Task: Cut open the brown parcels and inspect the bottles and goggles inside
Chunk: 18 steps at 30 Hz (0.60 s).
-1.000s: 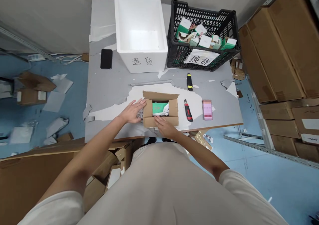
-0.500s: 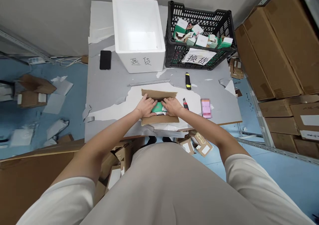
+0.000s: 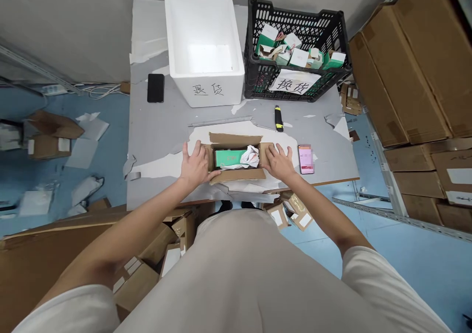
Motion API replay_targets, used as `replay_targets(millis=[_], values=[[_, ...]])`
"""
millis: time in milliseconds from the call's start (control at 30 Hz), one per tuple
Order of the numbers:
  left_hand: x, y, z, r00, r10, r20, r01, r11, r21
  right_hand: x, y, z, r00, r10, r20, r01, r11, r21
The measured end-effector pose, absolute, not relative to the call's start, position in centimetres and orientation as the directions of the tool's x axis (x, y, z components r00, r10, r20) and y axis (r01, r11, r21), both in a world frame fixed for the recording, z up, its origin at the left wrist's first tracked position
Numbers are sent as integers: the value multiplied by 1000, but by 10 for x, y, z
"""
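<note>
An opened cardboard box (image 3: 238, 175) lies in front of me on the table, its flaps folded outward. Inside it are a green carton (image 3: 228, 158) and, at the right end, a crumpled piece of white paper (image 3: 250, 156). My left hand (image 3: 195, 166) rests with spread fingers at the box's left end flap. At the opposite end, my right hand (image 3: 278, 161) presses on the right flap, its fingers also apart. Neither hand has hold of the carton or the paper.
A white foam box (image 3: 217, 90) and a black crate (image 3: 295, 95) with several green-and-white cartons stand at the back. A yellow-black utility knife (image 3: 278, 119), a pink-screened phone (image 3: 306, 159) and a black phone (image 3: 155, 88) lie on the table. Stacked cardboard boxes (image 3: 413, 77) rise at right.
Both hands have come out of the box's middle and moved apart to its two end flaps, which now lie outward. The green carton and crumpled paper are now uncovered.
</note>
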<state>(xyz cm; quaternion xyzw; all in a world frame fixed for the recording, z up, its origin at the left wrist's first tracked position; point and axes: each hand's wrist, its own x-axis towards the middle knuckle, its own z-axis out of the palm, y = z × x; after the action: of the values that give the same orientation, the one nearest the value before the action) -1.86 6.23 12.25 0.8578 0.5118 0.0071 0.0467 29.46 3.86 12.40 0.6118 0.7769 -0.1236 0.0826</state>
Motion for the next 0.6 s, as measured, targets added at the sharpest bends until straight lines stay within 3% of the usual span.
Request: replay_targets(millis=[133, 233, 300, 367, 467, 533, 600], values=[[-28, 49, 83, 385, 910, -155, 918, -359, 168, 296, 31, 83, -208, 884, -419, 950, 80, -302], [-29, 46, 64, 326, 908, -263, 937, -273, 219, 295, 27, 69, -244, 865, -438, 906, 43, -421], [-30, 44, 66, 300, 915, -270, 942, -238, 237, 297, 26, 73, -220, 881, -419, 921, 46, -387], [-29, 42, 80, 272, 940, -207, 947, -222, 233, 298, 26, 86, -177, 922, -344, 958, 81, -276], [-15, 44, 109, 302, 947, -106, 937, -275, 215, 289, 35, 109, -285, 936, -207, 956, 261, -136], [6, 52, 122, 453, 877, -161, 880, -410, 238, 274, 49, 117, -465, 857, -225, 886, 451, -112], [33, 64, 127, 585, 743, -325, 810, -520, 270, 255, 66, 116, -580, 760, -294, 808, 582, -90]])
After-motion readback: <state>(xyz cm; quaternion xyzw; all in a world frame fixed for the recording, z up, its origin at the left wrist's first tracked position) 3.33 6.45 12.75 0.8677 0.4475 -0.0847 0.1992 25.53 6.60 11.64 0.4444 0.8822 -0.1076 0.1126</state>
